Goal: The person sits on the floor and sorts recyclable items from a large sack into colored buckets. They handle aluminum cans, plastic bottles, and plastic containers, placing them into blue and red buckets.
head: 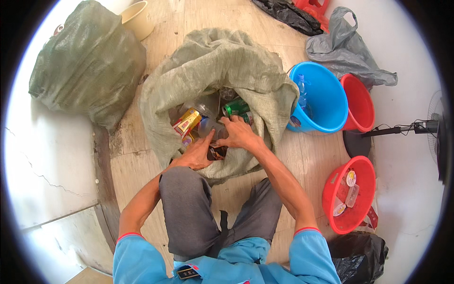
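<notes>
A large green woven sack [220, 67] stands on the floor in front of my knees, its mouth wide and its rim folded outward. Both hands reach into it. My left hand [195, 152] lies at the near left of the opening, fingers stretched over the contents. My right hand [239, 133] is on the right, fingertips near a green drink can [236, 107] and a translucent plastic cup [210, 128]. A yellow and red can [188, 122] lies left of the cup. Clear plastic shows behind it. Whether either hand grips anything cannot be told.
A full green sack [88, 67] stands at the left, near a cream bucket [140, 21]. To the right are a blue bucket [326, 96] with a plastic bottle [302, 92], a red bucket [358, 103], a red basin [349, 195] with containers, a fan [439, 135] and plastic bags [358, 259].
</notes>
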The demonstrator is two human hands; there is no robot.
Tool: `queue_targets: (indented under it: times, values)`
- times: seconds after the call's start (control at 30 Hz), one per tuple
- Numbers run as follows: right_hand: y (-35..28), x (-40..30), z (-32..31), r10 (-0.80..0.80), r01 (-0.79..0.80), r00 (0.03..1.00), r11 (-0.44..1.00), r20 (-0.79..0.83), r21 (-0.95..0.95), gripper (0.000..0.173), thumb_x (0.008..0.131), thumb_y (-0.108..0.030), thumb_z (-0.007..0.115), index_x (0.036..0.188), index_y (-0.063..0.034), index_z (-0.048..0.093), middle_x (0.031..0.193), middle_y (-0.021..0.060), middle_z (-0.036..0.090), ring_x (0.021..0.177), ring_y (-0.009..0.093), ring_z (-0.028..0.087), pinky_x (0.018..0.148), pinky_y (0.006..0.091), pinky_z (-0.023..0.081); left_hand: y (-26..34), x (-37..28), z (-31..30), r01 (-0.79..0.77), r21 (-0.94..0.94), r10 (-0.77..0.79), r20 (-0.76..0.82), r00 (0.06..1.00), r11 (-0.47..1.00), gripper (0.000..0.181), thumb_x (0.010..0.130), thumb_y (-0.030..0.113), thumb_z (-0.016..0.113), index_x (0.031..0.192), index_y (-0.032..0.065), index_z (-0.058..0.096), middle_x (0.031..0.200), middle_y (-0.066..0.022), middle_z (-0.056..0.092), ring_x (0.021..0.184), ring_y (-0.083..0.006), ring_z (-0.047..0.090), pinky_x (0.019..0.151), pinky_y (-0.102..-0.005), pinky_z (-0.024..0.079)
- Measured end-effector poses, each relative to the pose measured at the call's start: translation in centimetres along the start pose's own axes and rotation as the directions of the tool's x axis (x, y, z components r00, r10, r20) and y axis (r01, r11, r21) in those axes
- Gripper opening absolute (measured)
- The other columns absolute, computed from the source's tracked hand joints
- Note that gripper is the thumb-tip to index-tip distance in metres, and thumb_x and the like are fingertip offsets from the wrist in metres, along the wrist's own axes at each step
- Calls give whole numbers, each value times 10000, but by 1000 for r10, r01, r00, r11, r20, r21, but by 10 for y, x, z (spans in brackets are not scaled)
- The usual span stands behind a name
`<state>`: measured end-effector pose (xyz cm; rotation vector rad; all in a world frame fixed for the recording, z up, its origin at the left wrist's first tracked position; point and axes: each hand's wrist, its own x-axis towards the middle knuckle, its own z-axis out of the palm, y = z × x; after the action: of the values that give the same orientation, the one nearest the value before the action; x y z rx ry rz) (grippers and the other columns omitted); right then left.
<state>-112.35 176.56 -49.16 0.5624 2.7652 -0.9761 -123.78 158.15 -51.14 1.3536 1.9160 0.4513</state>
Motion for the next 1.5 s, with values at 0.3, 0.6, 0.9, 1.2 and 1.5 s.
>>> queue_targets:
  times: [0.3,0.6,0.9,1.2,1.5]
  values:
    - [65,-26,3,171,-223,965,932,197,284,1248,600,-729,756,1404,135,350,1333,359,477,1264,392,496,1052,398,419,-5,-14,-8,33,-178,-66,-184,981,984,941,710,295,822,1470,58,320,1303,-224,515,1240,-360,498,1056,-415,394]
    - [86,-26,7,281,-367,917,873,283,321,958,734,-479,773,1350,162,414,1081,291,649,999,346,646,893,403,494,-8,-5,-17,105,-219,-143,-166,976,970,939,644,269,863,1444,105,400,1265,-161,526,1208,-305,507,1047,-404,401]
    - [84,-32,35,177,-183,981,741,76,646,302,827,-166,673,922,120,688,744,175,692,643,188,649,621,337,523,-12,-20,-17,262,-108,-271,-84,959,959,964,604,440,842,1375,2,465,1272,-205,509,1194,-331,515,1021,-393,429]
    - [59,-35,40,324,-139,943,595,-78,792,202,872,-98,608,872,98,657,720,115,681,603,146,644,555,292,509,-2,-27,-17,229,-116,-252,-268,930,967,836,597,326,888,1278,0,530,1219,-158,561,1095,-256,574,914,-366,474]
    - [67,-146,-68,538,211,716,441,-446,872,223,894,-120,639,999,75,662,771,88,685,653,144,661,582,272,543,6,-64,-77,-32,-659,-262,-342,902,751,753,666,205,842,1291,-40,500,1160,-134,598,1039,-214,605,942,-340,463]
